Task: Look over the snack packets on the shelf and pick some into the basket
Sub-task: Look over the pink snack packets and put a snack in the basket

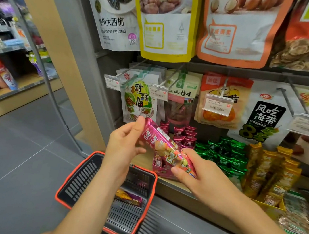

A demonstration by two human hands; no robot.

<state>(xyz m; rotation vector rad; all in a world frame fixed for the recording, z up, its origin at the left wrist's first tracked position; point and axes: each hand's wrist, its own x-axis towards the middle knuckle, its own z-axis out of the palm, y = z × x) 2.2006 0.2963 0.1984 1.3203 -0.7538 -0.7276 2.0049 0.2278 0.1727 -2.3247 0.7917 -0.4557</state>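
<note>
A long pink snack packet [163, 146] is held slanting in front of the shelf by both hands. My left hand [123, 142] pinches its upper end and my right hand [199, 171] grips its lower end. Below hangs a black basket with an orange rim [79, 168], hooked on my left forearm; one orange and purple packet [129, 198] lies on its floor. Behind the held packet, a pink box [160, 170] on the shelf holds several more pink packets [183, 137].
Green packets [224, 156] and gold packets [269, 172] stand to the right on the wooden shelf [173, 187]. Bags hang on pegs above with price tags [218, 104]. Grey floor [16, 155] and another shelf aisle lie to the left.
</note>
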